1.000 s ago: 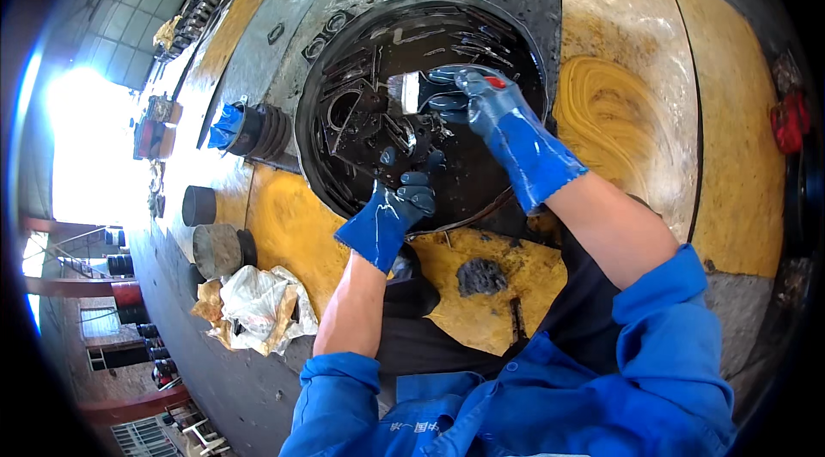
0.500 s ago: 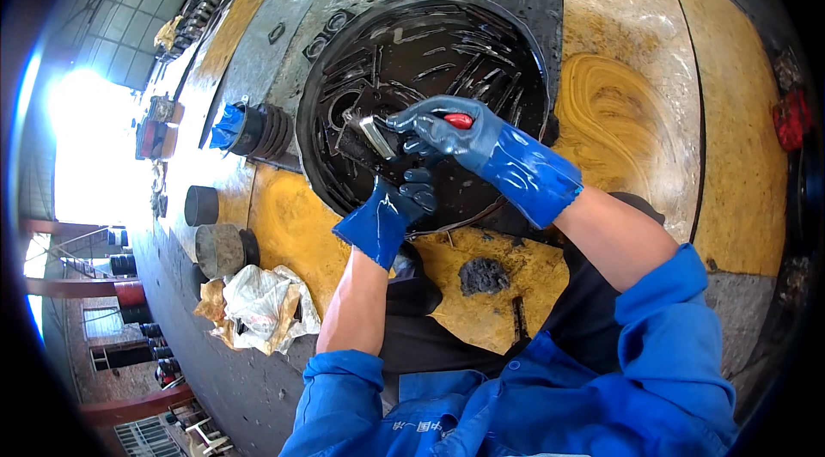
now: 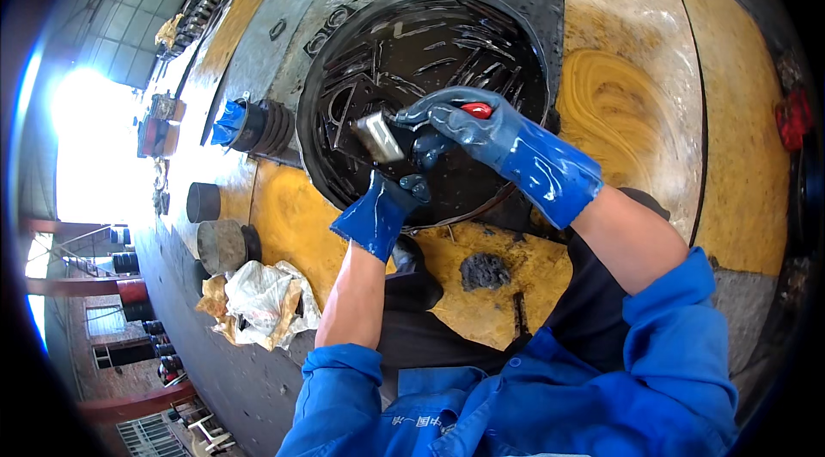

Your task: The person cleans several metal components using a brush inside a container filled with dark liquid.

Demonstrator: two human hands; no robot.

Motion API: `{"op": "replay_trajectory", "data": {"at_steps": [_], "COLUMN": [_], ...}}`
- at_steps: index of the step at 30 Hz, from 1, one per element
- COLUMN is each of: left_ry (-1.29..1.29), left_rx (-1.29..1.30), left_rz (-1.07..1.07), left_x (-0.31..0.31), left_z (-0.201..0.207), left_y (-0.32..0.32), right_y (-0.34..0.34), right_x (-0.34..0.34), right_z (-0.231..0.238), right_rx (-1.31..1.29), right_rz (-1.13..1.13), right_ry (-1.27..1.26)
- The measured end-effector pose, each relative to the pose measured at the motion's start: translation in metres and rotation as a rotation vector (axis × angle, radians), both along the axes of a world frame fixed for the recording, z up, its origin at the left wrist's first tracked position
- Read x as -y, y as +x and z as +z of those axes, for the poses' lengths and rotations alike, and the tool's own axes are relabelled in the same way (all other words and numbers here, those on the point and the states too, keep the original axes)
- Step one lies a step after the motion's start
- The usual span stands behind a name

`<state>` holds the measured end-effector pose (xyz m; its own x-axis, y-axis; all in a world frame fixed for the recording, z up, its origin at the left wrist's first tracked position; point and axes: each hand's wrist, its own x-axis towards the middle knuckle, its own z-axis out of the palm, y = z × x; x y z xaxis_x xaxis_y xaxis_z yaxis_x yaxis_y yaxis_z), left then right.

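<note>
My right hand (image 3: pixel 468 126), in a wet blue rubber glove, grips a flat paintbrush (image 3: pixel 379 137) with a wide metal ferrule. Its red handle end shows above the fist. The brush is over a large round black basin (image 3: pixel 302 135) of dark liquid. Close below the brush, my gloved left hand (image 3: pixel 388 206) has its fingers curled. Whatever it holds is dark and merges with the liquid, so I cannot make it out. Beside the brush a dark piece with a round opening (image 3: pixel 341 105) shows in the basin, among several thin dark strips (image 3: pixel 481 57).
Dark square-edged rings (image 3: pixel 326 30) lie beyond the basin. At left are a ribbed dark part with blue wrapping (image 3: pixel 258 128), two cylinders (image 3: pixel 221 246) and a crumpled white bag (image 3: pixel 262 304). A dark matted wad (image 3: pixel 484 271) lies on the yellow sheet before me.
My right hand has shifted slightly right, and the brush has turned so its ferrule's broad face shows. My left hand has barely moved.
</note>
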<state>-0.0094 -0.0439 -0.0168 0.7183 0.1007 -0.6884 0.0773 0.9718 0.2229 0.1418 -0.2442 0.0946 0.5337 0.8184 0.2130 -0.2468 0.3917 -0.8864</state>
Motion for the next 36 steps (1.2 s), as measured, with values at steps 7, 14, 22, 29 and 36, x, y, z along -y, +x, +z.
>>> {"op": "replay_trajectory", "data": {"at_steps": [7,14,22,29,36], "left_ry": [0.071,-0.007,0.134,0.153,0.176], "left_rx": [0.078,0.165,-0.017,0.110,0.084], "left_rz": [0.115,0.113,0.104,-0.115,-0.113], "left_x": [-0.008,0.002,-0.012,0.000,-0.016], "left_z": [0.008,-0.009,0.000,0.034,0.009], "left_y": [0.000,0.001,-0.003,-0.005,-0.006], "right_y": [0.000,0.002,0.011,0.030,0.030], "right_x": [-0.005,-0.005,-0.010,0.001,-0.001], "right_z": [-0.004,-0.006,-0.006,0.005,0.006], "right_rx": [-0.035,-0.295,0.026,0.133,0.033], "right_rz": [0.192,0.167,0.186,0.074,0.166], "right_ry": [-0.237,-0.044,-0.273,-0.137,-0.256]}}
